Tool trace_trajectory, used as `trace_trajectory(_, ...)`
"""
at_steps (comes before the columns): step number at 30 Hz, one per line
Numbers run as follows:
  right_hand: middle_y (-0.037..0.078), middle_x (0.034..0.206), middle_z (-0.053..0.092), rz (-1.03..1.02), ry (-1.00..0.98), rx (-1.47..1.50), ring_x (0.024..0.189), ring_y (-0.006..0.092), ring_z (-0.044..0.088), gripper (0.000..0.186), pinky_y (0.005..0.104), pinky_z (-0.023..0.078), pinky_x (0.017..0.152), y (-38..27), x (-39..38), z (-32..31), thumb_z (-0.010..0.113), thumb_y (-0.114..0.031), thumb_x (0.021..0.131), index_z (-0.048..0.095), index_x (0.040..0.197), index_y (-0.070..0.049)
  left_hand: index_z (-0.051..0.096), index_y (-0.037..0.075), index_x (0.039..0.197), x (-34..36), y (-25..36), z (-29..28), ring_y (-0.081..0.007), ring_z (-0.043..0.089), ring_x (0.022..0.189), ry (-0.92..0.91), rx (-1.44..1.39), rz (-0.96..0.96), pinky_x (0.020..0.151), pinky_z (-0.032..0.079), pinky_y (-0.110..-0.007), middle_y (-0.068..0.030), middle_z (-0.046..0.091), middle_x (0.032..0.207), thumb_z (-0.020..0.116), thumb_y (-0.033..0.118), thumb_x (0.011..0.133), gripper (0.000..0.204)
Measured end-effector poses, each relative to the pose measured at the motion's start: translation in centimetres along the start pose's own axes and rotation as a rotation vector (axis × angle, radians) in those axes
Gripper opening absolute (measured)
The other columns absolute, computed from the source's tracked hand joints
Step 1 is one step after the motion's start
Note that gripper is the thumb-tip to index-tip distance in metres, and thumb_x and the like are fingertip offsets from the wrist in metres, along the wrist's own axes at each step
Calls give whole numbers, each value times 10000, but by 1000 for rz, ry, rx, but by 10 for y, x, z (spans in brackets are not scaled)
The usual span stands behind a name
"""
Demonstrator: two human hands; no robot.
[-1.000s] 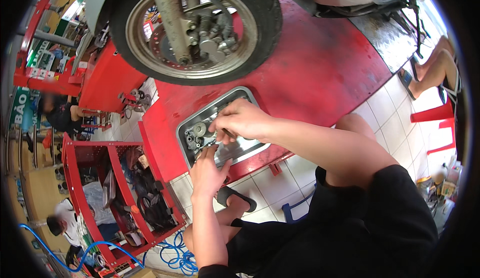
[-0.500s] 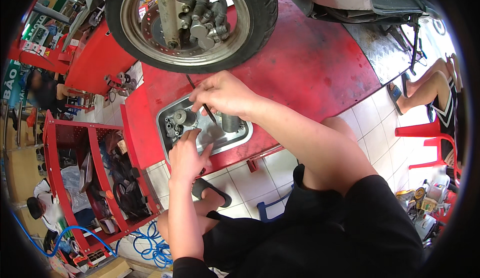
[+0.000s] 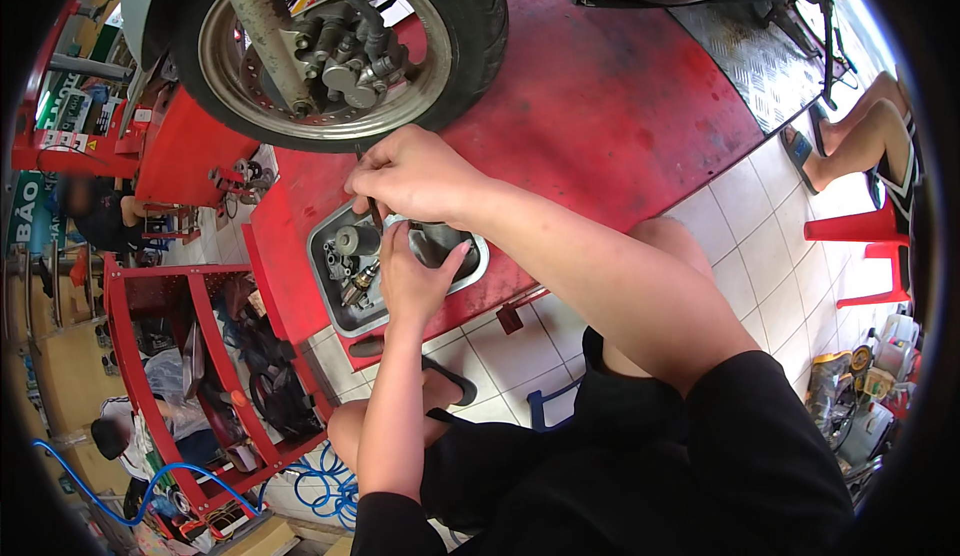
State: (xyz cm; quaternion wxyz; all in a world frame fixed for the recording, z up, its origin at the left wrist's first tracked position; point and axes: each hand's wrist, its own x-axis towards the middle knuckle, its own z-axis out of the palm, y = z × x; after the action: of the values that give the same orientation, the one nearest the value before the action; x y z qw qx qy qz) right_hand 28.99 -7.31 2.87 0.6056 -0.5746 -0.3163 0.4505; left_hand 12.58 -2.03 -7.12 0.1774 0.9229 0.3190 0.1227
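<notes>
My right hand is closed in a pinch round a thin dark rod above the tray; the rod's kind is unclear, and the hand covers much of it. Below it, my left hand reaches over the metal tray with fingers stretched and thumb apart. Inside the tray, a grey cylindrical metal part lies left of my left hand, among several small metal parts. Another grey part shows behind my left hand, partly hidden by it.
A motorbike's front wheel stands on the red platform beyond the tray. At left is a red shelf cart with bags and parts; a blue hose coils on the floor. A seated person's legs and a red stool are at right.
The view has shifted, so the wheel and tray appear further left. My left hand has moved right across the tray, uncovering small parts. My right hand has drawn the rod up.
</notes>
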Motion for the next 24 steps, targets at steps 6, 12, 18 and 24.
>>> trace_trajectory(6, 110, 848, 755, -69, 50, -123, 691, 134, 669, 268, 308, 547, 678, -1, -1, -6, 633, -185, 853, 749, 946, 39, 642, -77, 1115, 9, 6, 18, -370, 631, 1082, 114, -64, -50, 932, 495, -435, -222, 648, 1158, 886, 311, 671, 639)
trace_trajectory(12, 106, 833, 760, -119, 67, -230, 740, 177, 715, 296, 328, 560, 727, -4, -6, -13, 636, -224, 835, 756, 928, 30, 655, -77, 1076, 15, 13, 25, -372, 644, 1060, 158, -162, -134, 915, 494, -432, -215, 664, 1131, 888, 286, 656, 602)
trace_trajectory(18, 136, 808, 749, -172, 68, -361, 762, 226, 730, 275, 356, 554, 753, 2, -7, -14, 652, -222, 805, 768, 909, 4, 664, -62, 1004, 17, 3, 41, -323, 668, 817, 193, -434, -180, 771, 520, -422, -149, 675, 896, 880, 312, 640, 565)
trace_trajectory(24, 148, 919, 759, -20, -65, -81, 804, 234, 716, 283, 381, 540, 780, 0, -11, -13, 645, -188, 840, 734, 1006, 22, 679, -26, 990, 10, -2, 33, -181, 651, 857, 216, -658, -220, 806, 503, -321, -104, 703, 969, 848, 138, 700, 373)
